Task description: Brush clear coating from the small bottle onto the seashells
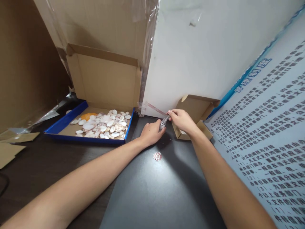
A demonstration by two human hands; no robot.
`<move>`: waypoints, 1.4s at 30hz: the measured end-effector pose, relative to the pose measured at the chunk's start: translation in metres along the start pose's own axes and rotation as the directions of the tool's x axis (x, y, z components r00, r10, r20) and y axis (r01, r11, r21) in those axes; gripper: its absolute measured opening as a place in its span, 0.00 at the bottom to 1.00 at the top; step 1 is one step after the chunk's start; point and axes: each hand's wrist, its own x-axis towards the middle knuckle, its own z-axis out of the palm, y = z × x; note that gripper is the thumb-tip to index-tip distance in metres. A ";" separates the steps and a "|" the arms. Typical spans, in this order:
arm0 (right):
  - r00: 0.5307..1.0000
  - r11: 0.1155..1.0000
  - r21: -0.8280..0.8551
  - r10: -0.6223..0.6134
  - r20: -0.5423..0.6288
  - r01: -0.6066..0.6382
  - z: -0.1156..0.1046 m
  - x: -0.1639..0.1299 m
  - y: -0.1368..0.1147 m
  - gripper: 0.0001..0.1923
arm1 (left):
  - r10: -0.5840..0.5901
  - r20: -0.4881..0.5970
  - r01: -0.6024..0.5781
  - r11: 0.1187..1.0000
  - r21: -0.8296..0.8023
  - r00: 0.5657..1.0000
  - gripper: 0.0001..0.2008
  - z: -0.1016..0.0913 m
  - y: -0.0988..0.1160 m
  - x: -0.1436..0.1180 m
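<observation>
My left hand (pixel 150 133) rests on the dark table (pixel 152 190) and is closed around the lower part of a small clear tube (pixel 163 123). My right hand (pixel 181 120) pinches the tube's top end with its fingertips, right above the left hand. A single pink-striped shell (pixel 157 156) lies on the table just in front of both hands. To the left, a blue-edged cardboard tray (pixel 59 127) holds several white and pinkish shells (pixel 105 124) and one orange shell (pixel 88 116).
A small open cardboard box (pixel 197 108) stands just right of my right hand. A white board (pixel 202 57) rises behind, a printed poster (pixel 267 133) leans at the right, and cardboard sheets (pixel 26 63) and scraps sit at the left.
</observation>
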 end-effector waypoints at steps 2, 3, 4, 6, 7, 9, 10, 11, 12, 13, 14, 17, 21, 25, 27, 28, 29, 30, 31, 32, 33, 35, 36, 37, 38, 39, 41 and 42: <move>1.000 1.000 0.010 -0.001 -0.014 0.001 -0.001 0.001 0.001 0.18 | -0.002 0.000 0.002 1.000 -0.006 1.000 0.11 0.000 0.000 0.000; 1.000 1.000 0.014 -0.001 -0.019 0.001 -0.002 0.001 0.002 0.19 | -0.001 -0.002 0.001 1.000 -0.008 1.000 0.11 0.000 -0.001 0.000; 1.000 1.000 0.019 0.000 -0.024 0.001 -0.003 0.002 0.003 0.18 | 0.002 -0.004 -0.002 1.000 -0.009 1.000 0.11 0.001 -0.001 0.000; 0.999 0.999 0.036 0.003 -0.041 -0.001 -0.006 0.002 0.004 0.18 | 0.008 -0.005 -0.008 1.000 -0.008 1.000 0.11 0.001 -0.001 0.000; 0.999 0.999 0.048 0.004 -0.053 -0.002 -0.008 0.002 0.004 0.18 | 0.008 -0.002 -0.008 1.000 -0.007 1.000 0.11 0.001 -0.001 -0.001; 0.997 0.997 0.074 0.013 -0.077 -0.008 -0.012 0.001 0.004 0.18 | -0.002 0.011 0.002 1.000 -0.006 1.000 0.11 0.000 0.000 -0.001; 0.996 0.996 0.084 0.020 -0.086 -0.013 -0.014 0.001 0.003 0.17 | -0.010 0.017 0.010 1.000 -0.007 1.000 0.11 -0.001 0.001 -0.001; 0.996 0.996 0.091 0.026 -0.091 -0.017 -0.016 0.000 0.003 0.17 | -0.015 0.023 0.016 1.000 -0.008 1.000 0.11 -0.002 0.001 -0.002; 0.995 0.995 0.097 0.030 -0.092 -0.021 -0.017 0.000 0.003 0.17 | -0.019 0.027 0.020 1.000 -0.009 0.999 0.11 -0.002 0.002 -0.002; 0.996 0.995 0.102 0.030 -0.090 -0.021 -0.018 0.000 0.003 0.17 | -0.020 0.030 0.020 1.000 -0.008 0.999 0.11 -0.003 0.002 -0.002; 0.996 0.994 0.109 0.027 -0.086 -0.017 -0.018 0.000 0.003 0.18 | -0.017 0.030 0.017 1.000 -0.006 0.999 0.11 -0.003 0.002 -0.002; 0.997 0.992 0.124 0.003 -0.074 0.006 -0.014 0.000 0.003 0.17 | 0.002 0.020 -0.002 1.000 0.003 1.000 0.11 -0.003 0.002 -0.003; 0.998 0.991 0.122 -0.047 -0.053 0.053 -0.010 -0.003 -0.001 0.15 | 0.023 0.000 -0.023 1.000 0.007 1.000 0.11 0.000 0.000 -0.002; 0.987 0.983 0.099 -0.157 0.025 0.154 -0.011 -0.009 -0.010 0.13 | 0.040 -0.023 -0.040 0.999 0.001 0.999 0.12 0.003 -0.002 -0.002; 0.978 0.977 0.072 -0.202 0.050 0.199 -0.013 -0.012 -0.014 0.13 | 0.046 -0.026 -0.046 0.999 -0.003 0.999 0.14 0.004 -0.003 -0.002; 0.974 0.975 0.062 -0.217 0.058 0.214 -0.014 -0.013 -0.015 0.13 | 0.045 -0.027 -0.045 0.999 -0.003 0.999 0.14 0.004 -0.003 -0.002; 0.972 0.973 0.056 -0.227 0.063 0.223 -0.015 -0.014 -0.016 0.13 | 0.041 -0.027 -0.041 0.999 -0.001 0.999 0.14 0.005 -0.003 -0.002; 0.970 0.972 0.054 -0.232 0.069 0.229 -0.015 -0.014 -0.017 0.13 | 0.036 -0.026 -0.036 0.999 0.001 0.999 0.14 0.005 -0.003 -0.002; 0.970 0.972 0.052 -0.233 0.075 0.230 -0.016 -0.015 -0.018 0.13 | 0.032 -0.025 -0.032 0.999 0.003 0.999 0.14 0.005 -0.003 -0.003; 0.970 0.973 0.050 -0.231 0.080 0.227 -0.016 -0.015 -0.018 0.13 | 0.030 -0.023 -0.030 1.000 0.003 0.999 0.14 0.005 -0.003 -0.003; 0.970 0.974 0.047 -0.226 0.086 0.223 -0.016 -0.015 -0.019 0.13 | 0.030 -0.021 -0.030 1.000 0.004 0.999 0.14 0.005 -0.003 -0.003; 0.972 0.976 0.038 -0.219 0.090 0.216 -0.017 -0.015 -0.019 0.13 | 0.028 -0.020 -0.028 1.000 0.006 0.999 0.15 0.005 -0.002 -0.003; 0.972 0.976 0.034 -0.219 0.087 0.217 -0.017 -0.015 -0.019 0.13 | 0.024 -0.021 -0.024 1.000 0.008 0.999 0.15 0.005 -0.002 -0.003; 0.972 0.975 0.032 -0.222 0.080 0.221 -0.017 -0.015 -0.018 0.13 | 0.018 -0.022 -0.018 1.000 0.010 1.000 0.15 0.004 -0.002 -0.003; 0.972 0.974 0.036 -0.226 0.069 0.224 -0.017 -0.014 -0.017 0.12 | 0.012 -0.021 -0.012 1.000 0.012 1.000 0.15 0.004 -0.002 -0.003; 0.972 0.973 0.046 -0.228 0.057 0.225 -0.017 -0.014 -0.016 0.12 | 0.008 -0.018 -0.008 1.000 0.012 1.000 0.14 0.004 -0.002 -0.003; 0.976 0.975 0.075 -0.212 0.051 0.208 -0.017 -0.012 -0.013 0.12 | 0.008 -0.012 -0.008 1.000 0.008 1.000 0.14 0.003 -0.001 -0.003; 0.979 0.978 0.087 -0.194 0.060 0.188 -0.017 -0.011 -0.011 0.12 | 0.012 -0.011 -0.012 1.000 0.005 1.000 0.14 0.003 -0.001 -0.003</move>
